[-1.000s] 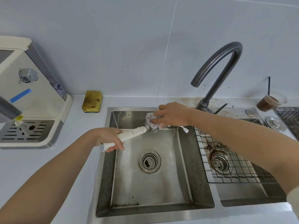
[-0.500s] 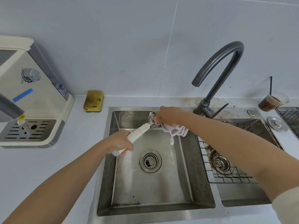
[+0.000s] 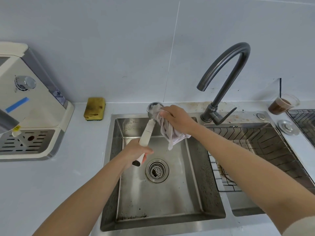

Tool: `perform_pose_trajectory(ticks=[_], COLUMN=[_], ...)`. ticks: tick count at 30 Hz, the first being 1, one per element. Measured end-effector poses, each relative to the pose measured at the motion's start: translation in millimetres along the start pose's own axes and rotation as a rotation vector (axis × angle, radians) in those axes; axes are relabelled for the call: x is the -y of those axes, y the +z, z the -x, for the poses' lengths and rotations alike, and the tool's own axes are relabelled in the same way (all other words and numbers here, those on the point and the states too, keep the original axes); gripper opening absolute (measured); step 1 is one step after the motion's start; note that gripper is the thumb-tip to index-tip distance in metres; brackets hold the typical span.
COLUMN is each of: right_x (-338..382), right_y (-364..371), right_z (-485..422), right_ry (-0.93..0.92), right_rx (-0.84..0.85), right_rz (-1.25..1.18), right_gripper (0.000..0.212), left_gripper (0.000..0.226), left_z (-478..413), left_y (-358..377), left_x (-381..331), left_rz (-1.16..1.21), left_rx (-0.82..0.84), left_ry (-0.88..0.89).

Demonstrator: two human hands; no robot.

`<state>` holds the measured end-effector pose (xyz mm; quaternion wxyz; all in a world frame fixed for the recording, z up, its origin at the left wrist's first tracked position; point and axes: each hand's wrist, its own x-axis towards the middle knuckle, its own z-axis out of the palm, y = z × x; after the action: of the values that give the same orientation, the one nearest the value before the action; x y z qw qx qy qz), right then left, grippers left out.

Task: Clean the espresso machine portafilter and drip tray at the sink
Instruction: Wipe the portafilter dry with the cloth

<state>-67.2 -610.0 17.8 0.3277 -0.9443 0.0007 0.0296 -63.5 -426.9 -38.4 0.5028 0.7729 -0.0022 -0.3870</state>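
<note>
— What are the fingers of the left hand [image 3: 136, 149] doing?
— They are curled tight round the white handle of the portafilter [image 3: 147, 133], near its lower end. The hand sits over the left basin of the sink [image 3: 170, 210], with the forearm reaching up from the lower left.
— And the right hand [image 3: 177, 119]?
— Its fingers are bunched on a pale cloth [image 3: 168, 132], pressing it into the portafilter's metal cup, which is raised at the sink's back rim. The loose cloth hangs below the hand. That arm comes in from the lower right.
— The drip tray [image 3: 25, 142]?
— It sits at the foot of the coffee machine [image 3: 34, 103], on the counter [image 3: 51, 184] well to the left.
</note>
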Motion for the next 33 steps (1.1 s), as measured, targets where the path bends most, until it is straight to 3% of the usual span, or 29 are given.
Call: perform_pose_trajectory(ticks=[5, 9, 15, 24, 27, 33], right_x=[4, 0, 5, 9, 5, -16], right_y=[17, 30, 39, 57, 55, 35], right_z=[10, 14, 7, 30, 33, 27], right_ry=[-0.109, -0.094, 0.038, -0.167, -0.079, 0.089], right_rx=[-0.072, -0.065, -0.141, -0.042, -0.047, -0.372], right_rz=[0.306, 0.399, 0.184, 0.029, -0.103, -0.243], right_gripper=[0.039, 0.044, 0.038, 0.027, 0.029, 0.03], left_gripper=[0.023, 0.024, 0.027, 0.035, 0.028, 0.021], left_z=[3, 4, 0, 2, 5, 3], left_y=[14, 22, 29, 22, 18, 6], left_x=[-15, -19, -27, -21, -18, -15], left_rz=[0.073, 0.093, 0.021, 0.162, 0.221, 0.665], left_rx=[0.045, 0.023, -0.006, 0.061, 0.132, 0.242], left_ry=[0.051, 0.076, 0.107, 0.236, 0.155, -0.115])
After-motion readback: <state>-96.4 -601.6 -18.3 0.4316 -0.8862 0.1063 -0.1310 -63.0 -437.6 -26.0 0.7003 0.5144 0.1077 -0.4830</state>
